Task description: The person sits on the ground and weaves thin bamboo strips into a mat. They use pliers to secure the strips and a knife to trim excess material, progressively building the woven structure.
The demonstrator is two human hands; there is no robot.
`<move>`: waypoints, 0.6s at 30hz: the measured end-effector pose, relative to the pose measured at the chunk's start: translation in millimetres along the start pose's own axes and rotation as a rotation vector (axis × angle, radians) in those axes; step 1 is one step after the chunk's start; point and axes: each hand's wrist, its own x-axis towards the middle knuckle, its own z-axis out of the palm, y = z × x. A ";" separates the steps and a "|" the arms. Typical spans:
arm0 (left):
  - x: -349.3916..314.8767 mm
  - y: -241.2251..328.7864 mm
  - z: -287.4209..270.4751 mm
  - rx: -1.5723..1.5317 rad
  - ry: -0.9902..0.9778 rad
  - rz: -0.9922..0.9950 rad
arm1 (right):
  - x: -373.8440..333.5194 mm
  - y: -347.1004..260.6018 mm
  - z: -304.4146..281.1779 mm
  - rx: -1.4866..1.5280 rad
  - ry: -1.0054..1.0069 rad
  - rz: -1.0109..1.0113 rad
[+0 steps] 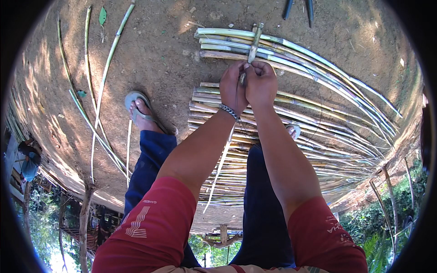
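Side by side over the bamboo poles, my left hand [233,84] and my right hand [261,84] have their fingertips pinched together at a short bamboo crosspiece [255,45]. A thin dark cord [236,94] trails from the fingers; its grip is partly hidden behind them. The crosspiece lies across several long pale poles [223,47], and its near end shows between my hands. Closer to me, more long poles [209,102] lie roughly parallel, some passing beneath my wrists. A dark braided bracelet [228,110] circles my left wrist.
My sandalled left foot [142,109] stands on the dirt; the other sandal [293,131] is among the poles. Loose thin stalks [105,68] lie at left. Two dark tool handles [310,13] lie at the top. A pale strip [220,166] crosses the near poles.
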 end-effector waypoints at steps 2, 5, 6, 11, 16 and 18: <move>1.3 1.4 -1.8 -0.013 -0.013 -0.053 | 2.0 -2.8 1.0 -0.028 -0.010 0.016; 3.1 0.9 -5.7 0.010 -0.037 -0.075 | 9.1 3.5 0.1 -0.017 -0.048 0.034; 2.8 2.8 -10.2 0.053 -0.051 -0.018 | 11.6 7.5 -1.9 -0.007 -0.071 0.033; 13.2 14.9 -19.2 0.145 -0.148 -0.078 | 20.1 23.2 -2.8 0.080 -0.114 -0.004; 27.3 1.6 -19.8 -0.059 -0.128 -0.171 | 17.3 16.7 -7.6 0.023 -0.169 -0.080; 33.6 -10.1 -19.5 -0.165 -0.145 -0.212 | 18.4 14.8 -9.9 -0.098 -0.167 -0.100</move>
